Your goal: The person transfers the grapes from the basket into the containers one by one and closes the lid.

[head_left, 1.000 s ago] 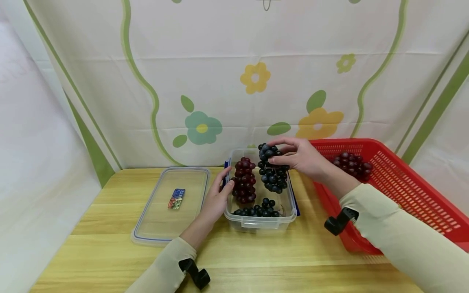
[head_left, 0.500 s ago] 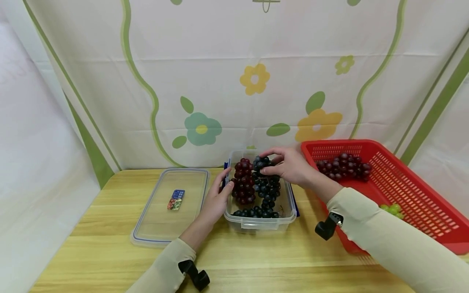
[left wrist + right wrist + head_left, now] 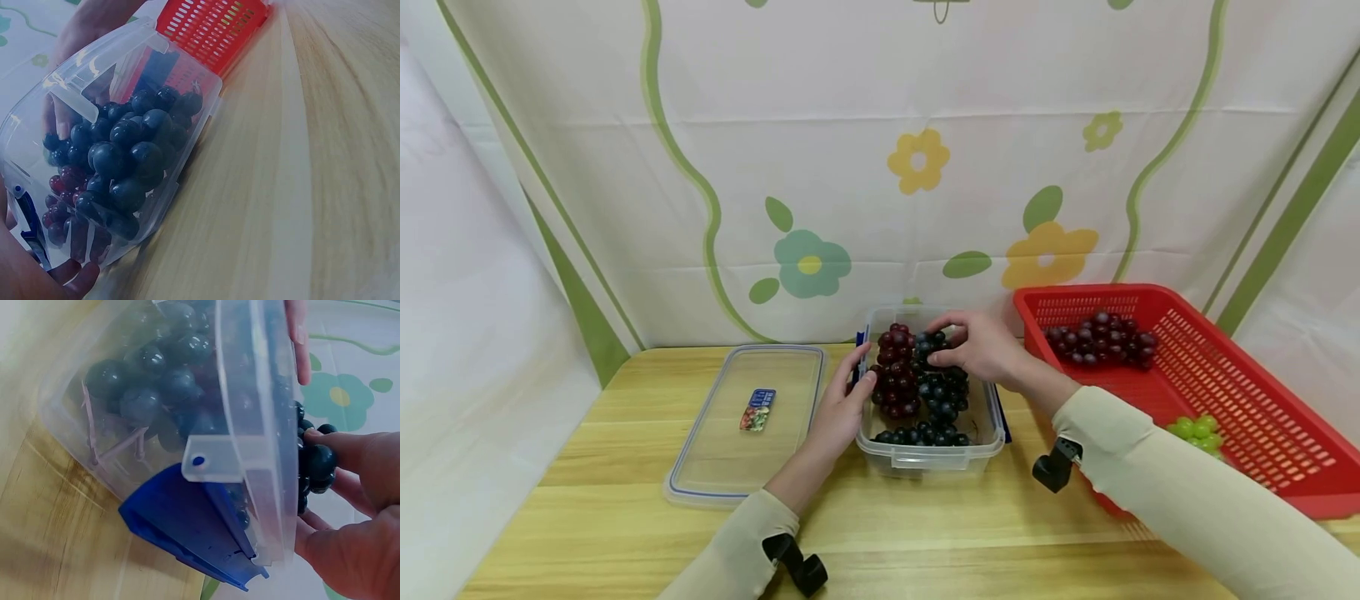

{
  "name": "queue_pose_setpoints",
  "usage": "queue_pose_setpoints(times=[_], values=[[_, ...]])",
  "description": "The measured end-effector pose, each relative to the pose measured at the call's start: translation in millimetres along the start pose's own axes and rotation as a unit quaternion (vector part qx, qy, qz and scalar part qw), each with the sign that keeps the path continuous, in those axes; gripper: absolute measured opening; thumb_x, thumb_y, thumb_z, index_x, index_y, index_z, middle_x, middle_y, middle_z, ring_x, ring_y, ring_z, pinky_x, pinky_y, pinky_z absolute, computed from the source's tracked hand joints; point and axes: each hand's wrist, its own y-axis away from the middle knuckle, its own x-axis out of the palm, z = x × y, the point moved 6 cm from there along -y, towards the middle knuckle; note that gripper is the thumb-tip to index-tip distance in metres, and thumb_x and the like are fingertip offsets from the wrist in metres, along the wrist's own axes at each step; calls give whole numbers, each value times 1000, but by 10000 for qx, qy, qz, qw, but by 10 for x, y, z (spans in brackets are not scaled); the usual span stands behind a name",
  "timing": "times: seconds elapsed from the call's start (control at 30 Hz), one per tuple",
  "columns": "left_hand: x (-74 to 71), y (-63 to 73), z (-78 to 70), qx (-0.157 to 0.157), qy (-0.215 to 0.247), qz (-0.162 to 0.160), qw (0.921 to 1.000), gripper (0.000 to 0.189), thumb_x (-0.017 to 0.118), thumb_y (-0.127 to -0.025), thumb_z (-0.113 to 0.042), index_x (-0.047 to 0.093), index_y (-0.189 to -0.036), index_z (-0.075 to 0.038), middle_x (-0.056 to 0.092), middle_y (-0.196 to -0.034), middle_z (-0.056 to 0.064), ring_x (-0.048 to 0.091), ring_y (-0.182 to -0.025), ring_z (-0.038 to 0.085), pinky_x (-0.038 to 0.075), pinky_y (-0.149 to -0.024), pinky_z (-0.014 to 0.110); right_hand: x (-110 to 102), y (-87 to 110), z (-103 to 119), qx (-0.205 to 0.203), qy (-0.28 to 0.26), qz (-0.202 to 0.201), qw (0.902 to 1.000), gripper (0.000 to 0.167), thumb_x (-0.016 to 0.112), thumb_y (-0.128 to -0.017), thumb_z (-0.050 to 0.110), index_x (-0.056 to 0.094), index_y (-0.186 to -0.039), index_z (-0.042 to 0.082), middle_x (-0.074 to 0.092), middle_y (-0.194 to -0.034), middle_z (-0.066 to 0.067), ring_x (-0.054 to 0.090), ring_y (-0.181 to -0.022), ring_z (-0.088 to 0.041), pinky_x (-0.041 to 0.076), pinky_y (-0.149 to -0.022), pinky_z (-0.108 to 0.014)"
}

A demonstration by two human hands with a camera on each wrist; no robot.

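In the head view my right hand (image 3: 981, 346) pinches the upper end of a bunch of black grapes (image 3: 943, 396) inside a clear plastic food container (image 3: 932, 457). The bunch hangs low, beside a bunch of dark red grapes (image 3: 895, 371) on the left. Another black grape bunch (image 3: 921, 434) lies along the near end. My left hand (image 3: 842, 408) rests against the container's left side, fingers extended and thumb at the rim. Through the wall in the right wrist view, black grapes (image 3: 178, 384) and a pale stem (image 3: 119, 449) show; a blue side latch (image 3: 194, 525) hangs down.
A clear lid (image 3: 715, 454) with a blue seal and a label lies left of the container. On the right stands a red plastic basket (image 3: 1157, 387) holding dark red grapes (image 3: 1101, 340) and green grapes (image 3: 1197, 433). A floral curtain hangs behind the table.
My right hand has moved left and down, lowering the black grapes into the container against the red bunch. The green grapes have come into view. My left hand has stayed in place.
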Motion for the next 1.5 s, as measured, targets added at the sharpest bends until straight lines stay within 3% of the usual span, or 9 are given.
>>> queue_pose_setpoints(times=[0.27,0.5,0.6,1.13,1.5], values=[[-3,-5,8,16,-5,27,10000,50,46,-115,-33,36,-163,-38,21,-178,-2,16,-166,37,17,-128,73,80,-39,-18,175,72,228,9996,45,82,-94,21,69,-137,17,70,-118,-18,64,-100,-28,54,-78,-35],[3,-3,6,56,35,47,10000,49,45,-115,-33,37,-163,-40,21,-178,-1,15,-166,37,16,-128,73,106,-39,-36,293,3,269,9992,49,82,-95,21,68,-141,17,66,-138,-23,63,-126,-39,59,-97,-49],[5,-1,0,79,43,44,10000,49,45,-115,-32,37,-163,-39,21,-178,-1,15,-166,37,17,-128,72,110,-32,-36,325,-38,283,9991,50,82,-95,20,67,-142,17,64,-141,-23,61,-130,-40,58,-101,-51],[8,-7,1,97,25,50,9999,49,45,-115,-32,36,-163,-39,21,-179,-1,14,-166,37,16,-128,73,109,-12,-39,323,64,208,9992,53,83,-92,18,66,-143,16,63,-143,-21,61,-129,-38,57,-100,-49],[4,2,-18,76,48,15,10000,49,45,-115,-31,37,-163,-39,23,-178,-3,15,-166,36,17,-128,72,54,11,-32,276,-505,423,9974,50,78,-97,21,64,-144,13,61,-146,-21,61,-132,-39,57,-103,-50]])
